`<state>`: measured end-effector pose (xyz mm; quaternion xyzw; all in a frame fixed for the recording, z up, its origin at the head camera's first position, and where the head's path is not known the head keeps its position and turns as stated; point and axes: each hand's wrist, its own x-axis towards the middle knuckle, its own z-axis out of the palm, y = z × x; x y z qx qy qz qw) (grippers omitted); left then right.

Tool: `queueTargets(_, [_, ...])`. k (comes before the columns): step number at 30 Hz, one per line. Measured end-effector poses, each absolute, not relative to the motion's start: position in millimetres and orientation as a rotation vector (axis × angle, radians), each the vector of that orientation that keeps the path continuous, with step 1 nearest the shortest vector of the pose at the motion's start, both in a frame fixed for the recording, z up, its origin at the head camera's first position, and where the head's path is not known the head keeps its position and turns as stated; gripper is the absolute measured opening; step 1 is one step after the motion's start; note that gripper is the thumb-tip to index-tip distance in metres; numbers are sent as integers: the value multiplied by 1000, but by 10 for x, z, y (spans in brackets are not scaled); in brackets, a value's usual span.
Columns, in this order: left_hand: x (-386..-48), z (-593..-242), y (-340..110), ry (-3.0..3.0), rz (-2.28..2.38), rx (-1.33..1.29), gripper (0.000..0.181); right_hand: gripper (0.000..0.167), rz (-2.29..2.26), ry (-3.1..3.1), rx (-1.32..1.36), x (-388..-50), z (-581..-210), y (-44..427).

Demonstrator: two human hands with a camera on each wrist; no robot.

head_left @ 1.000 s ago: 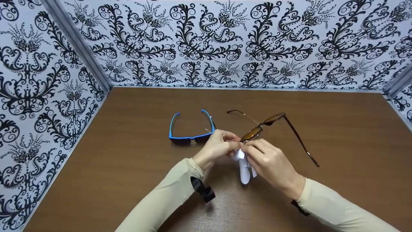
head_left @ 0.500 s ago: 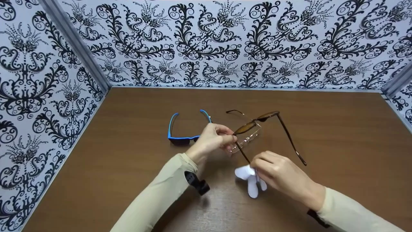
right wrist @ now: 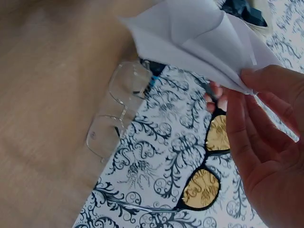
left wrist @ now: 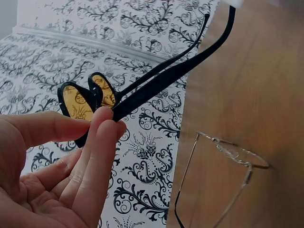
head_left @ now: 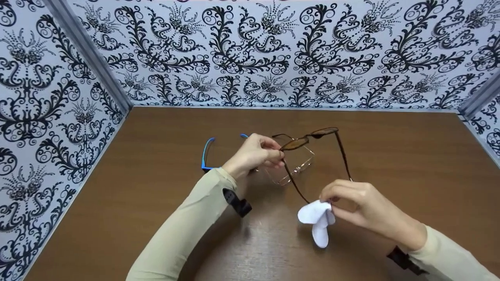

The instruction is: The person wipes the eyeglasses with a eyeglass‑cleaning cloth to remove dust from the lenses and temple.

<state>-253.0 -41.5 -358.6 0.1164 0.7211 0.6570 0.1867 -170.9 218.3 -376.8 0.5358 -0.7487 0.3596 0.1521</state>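
Note:
My left hand point(head_left: 256, 154) pinches a pair of sunglasses point(head_left: 295, 144) by the frame's near end, beside the hinge. They have a dark frame and amber lenses, plain in the left wrist view, and are raised off the table with both temples unfolded. A thin white cloth point(head_left: 313, 212) hangs in loose folds from my right hand point(head_left: 361, 201), pinched between thumb and fingers. The near temple's tip runs behind the cloth; whether they touch I cannot tell. Below the sunglasses, wire-rimmed eyeglasses point(right wrist: 126, 88) with clear lenses lie on the table.
Blue-framed sunglasses point(head_left: 203, 156) lie on the brown table point(head_left: 164, 136), partly covered by my left hand and forearm. Patterned black-and-white walls point(head_left: 250, 50) stand along the back and sides. A dark wrist strap point(head_left: 237, 203) sits on each sleeve.
My right hand has drawn the cloth down along the near temple, away from the hinge, towards the right front. My left hand has lifted away with the sunglasses, uncovering more of the wire-rimmed eyeglasses.

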Motion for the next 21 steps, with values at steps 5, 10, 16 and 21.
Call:
queueTargets(5, [-2657, -3471, -252, 2089, 1810, 297, 18, 21, 1039, -2173, 1523, -1686, -3743, 2200])
queueTargets(10, [-2791, -3321, -28, 2177, 1720, 291, 17, 20, 1045, -2194, 1520, -1664, -3761, 2236])
queueTargets(16, [-2886, -3168, 275, 2400, 1517, 361, 18, 7, 1081, -2162, 1550, -1680, -3800, 2260])
queueTargets(21, [-2923, -3143, 465, 2493, 1394, 449, 14, 26, 1095, -2160, 1566, -1679, -3825, 2255])
